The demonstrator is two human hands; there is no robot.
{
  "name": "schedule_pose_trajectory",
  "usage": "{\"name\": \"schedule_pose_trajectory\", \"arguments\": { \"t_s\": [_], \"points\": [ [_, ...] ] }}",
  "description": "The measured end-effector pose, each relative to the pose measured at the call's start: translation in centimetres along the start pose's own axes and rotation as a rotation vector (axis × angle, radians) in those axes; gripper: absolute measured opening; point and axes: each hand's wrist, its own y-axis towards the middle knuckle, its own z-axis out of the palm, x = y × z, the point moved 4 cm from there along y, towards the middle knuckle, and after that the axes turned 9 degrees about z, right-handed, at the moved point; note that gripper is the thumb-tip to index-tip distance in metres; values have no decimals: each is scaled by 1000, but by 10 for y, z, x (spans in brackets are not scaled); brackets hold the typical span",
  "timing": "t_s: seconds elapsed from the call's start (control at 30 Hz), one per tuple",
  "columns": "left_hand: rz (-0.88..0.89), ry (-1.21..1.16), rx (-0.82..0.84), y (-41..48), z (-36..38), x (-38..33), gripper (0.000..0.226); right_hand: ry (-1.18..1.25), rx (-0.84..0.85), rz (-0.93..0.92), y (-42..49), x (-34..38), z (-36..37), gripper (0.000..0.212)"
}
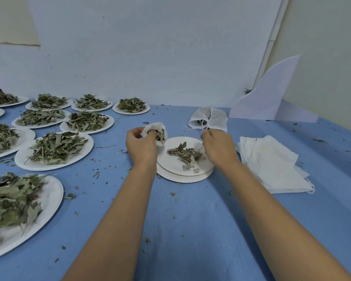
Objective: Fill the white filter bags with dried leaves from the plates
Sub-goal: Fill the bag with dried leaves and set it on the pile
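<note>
A blue-clothed table [190,220] bore round paper plates [21,158] heaped with crisp dried leaves [57,147] and a flat stack of gauzy filter bags [272,163]. Above the centre plate [170,163], the left hand [140,147] curled round an open, leaf-stuffed bag [151,127]. The right hand [218,148] pinched a thin drawstring [202,125].

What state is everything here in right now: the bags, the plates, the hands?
Left hand grip: holds a bag open.
Bag in hand: open, partly filled with leaves.
Right hand grip: fingers curled, seemingly pinching a string.
Middle plate: few leaves left, stacked on another plate.
Bags at the back: leaves inside, lying down.
Pile of bags: empty, flat.
Plates on the left: heaped with leaves.
</note>
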Motion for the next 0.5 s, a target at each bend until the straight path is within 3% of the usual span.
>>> {"name": "schedule_pose_trajectory", "arguments": {
  "t_s": [0.17, 0.27, 0.5],
  "points": [
    [-28, -67, 80, -7, 16, 1, 21, -97, 295, 102, -2, 0, 0, 31],
    [-15, -50, 130, -7, 21, 3, 17, -183, 447, 32, -6, 6, -5, 49],
    [7, 108, 277, -11, 30, 5, 17, -380, 568, -102, -13, 10, -8, 74]
  ]
}}
